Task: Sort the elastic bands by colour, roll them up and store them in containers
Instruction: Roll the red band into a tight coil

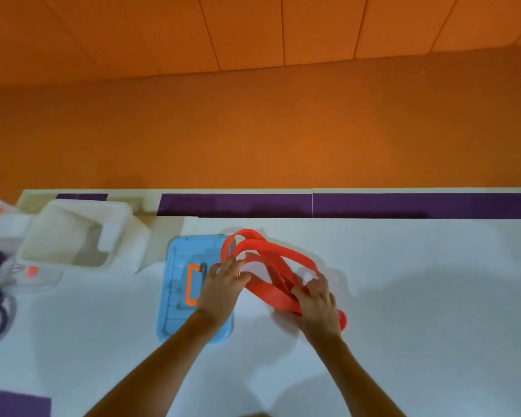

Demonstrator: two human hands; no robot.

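The red bands [268,293] lie in a loose tangle on the white bench [418,281], just right of the blue box [178,296]. They look light, limp and springy, and are best taken where the loops bunch. The right grip [316,302] curls over that bunch and holds it. The left grip [226,278] touches 1 loop, but I cannot tell whether it pinches.

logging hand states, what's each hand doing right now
left hand: holds the red bands.
right hand: on the bands; gripping or just pressing cannot be told.
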